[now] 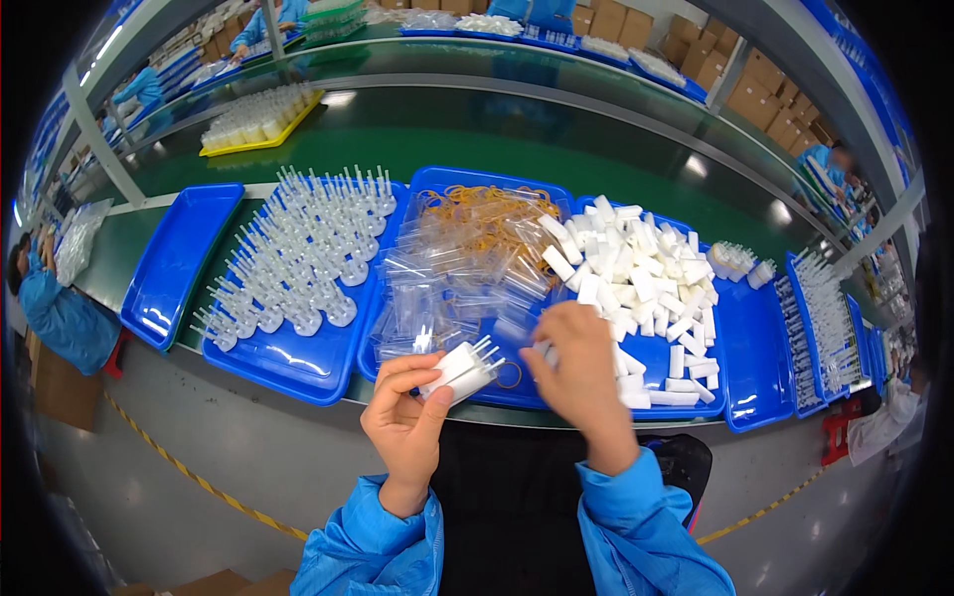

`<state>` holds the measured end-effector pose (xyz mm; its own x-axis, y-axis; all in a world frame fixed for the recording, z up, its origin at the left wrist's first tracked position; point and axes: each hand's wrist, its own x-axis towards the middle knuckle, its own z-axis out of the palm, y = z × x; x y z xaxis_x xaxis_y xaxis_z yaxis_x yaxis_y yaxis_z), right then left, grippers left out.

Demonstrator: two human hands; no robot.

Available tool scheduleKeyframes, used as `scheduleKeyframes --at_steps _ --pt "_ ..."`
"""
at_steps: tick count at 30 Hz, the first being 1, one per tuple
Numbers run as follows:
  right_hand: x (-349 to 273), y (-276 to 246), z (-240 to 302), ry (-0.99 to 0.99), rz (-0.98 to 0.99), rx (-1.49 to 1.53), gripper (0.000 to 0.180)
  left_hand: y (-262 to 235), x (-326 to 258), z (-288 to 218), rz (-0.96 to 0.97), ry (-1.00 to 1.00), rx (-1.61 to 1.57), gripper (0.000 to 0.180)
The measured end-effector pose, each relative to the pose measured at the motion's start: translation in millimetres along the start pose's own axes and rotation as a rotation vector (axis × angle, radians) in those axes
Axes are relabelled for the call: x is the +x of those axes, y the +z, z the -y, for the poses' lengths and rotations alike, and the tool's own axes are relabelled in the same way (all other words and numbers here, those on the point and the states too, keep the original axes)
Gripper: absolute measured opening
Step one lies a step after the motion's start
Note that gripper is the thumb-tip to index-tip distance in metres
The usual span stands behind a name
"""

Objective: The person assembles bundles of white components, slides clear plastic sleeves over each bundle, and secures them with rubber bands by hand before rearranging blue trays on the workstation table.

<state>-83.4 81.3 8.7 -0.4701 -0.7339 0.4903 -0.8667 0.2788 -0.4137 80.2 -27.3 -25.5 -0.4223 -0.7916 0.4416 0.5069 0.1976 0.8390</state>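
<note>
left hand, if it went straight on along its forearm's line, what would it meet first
Probably the clear plastic sleeves in the middle blue tray, with the white pieces in the left hand leading. Depth is unclear, so it might pass above them.

Brt, glare on green surf. (477,129), R of hands (578,372) blurry, edges warped.

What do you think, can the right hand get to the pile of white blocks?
Probably yes: the right hand is close to the pile of white blocks, and nothing covers it or seems to block the way. The hand is blurred, so I can't tell whether its grip is free.
</note>
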Motion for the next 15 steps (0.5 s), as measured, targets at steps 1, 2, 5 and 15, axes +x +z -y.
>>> scheduleKeyframes --at_steps 1,2,5,15 --pt "-2.6 -16.2 -7.4 0.015 -0.003 0.065 0.021 2.3 -0.5 -2.1 0.008 0.01 -0.013 0.018" --pt "-6.5 -30.6 -10.2 0.102 0.017 0.137 0.02 0.5 -1.4 1.4 0.032 0.029 -0.021 0.024" --pt "-16.7 -44.9 2.1 0.272 0.071 0.621 0.019 14.9 -4.2 -2.8 0.058 0.02 -0.042 0.027" --pt "-37.4 -47.1 18.3 0.179 0.162 1.243 0.03 38.5 -9.3 -3.8 0.174 0.059 0.211 0.035"
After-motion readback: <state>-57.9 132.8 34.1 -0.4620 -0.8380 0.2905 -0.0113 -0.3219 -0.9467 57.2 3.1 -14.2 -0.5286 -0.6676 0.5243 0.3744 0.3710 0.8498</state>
